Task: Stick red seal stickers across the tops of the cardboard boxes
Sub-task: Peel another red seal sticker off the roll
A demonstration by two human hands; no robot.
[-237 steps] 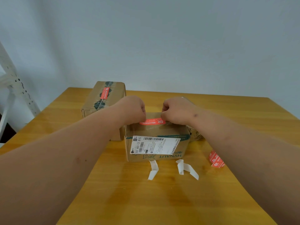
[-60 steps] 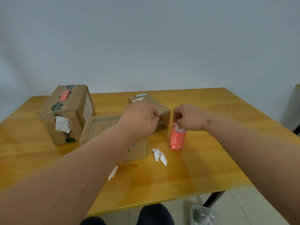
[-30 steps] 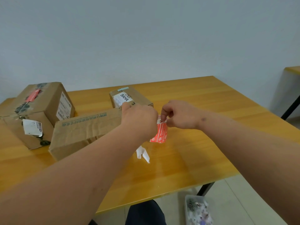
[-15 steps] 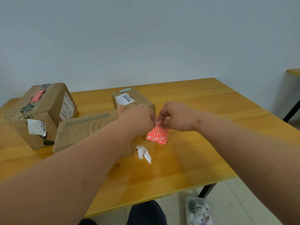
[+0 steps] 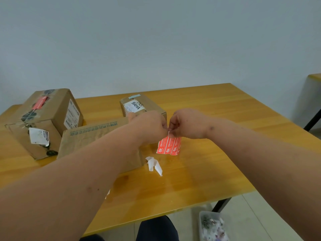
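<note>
Right now my left hand (image 5: pixel 151 127) and right hand (image 5: pixel 186 124) meet fingertip to fingertip above the table (image 5: pixel 208 162), both pinching the top edge of the red sticker strip (image 5: pixel 169 145) — it hangs down just below my curled fingers. Behind my left hand sit three cardboard boxes — the far-left box (image 5: pixel 45 122) wears a red seal (image 5: pixel 40 102).

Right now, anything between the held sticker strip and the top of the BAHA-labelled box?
Only the left hand sits in front of the BAHA-labelled box; both hands pinch the red sticker strip, right hand beside it.
</note>
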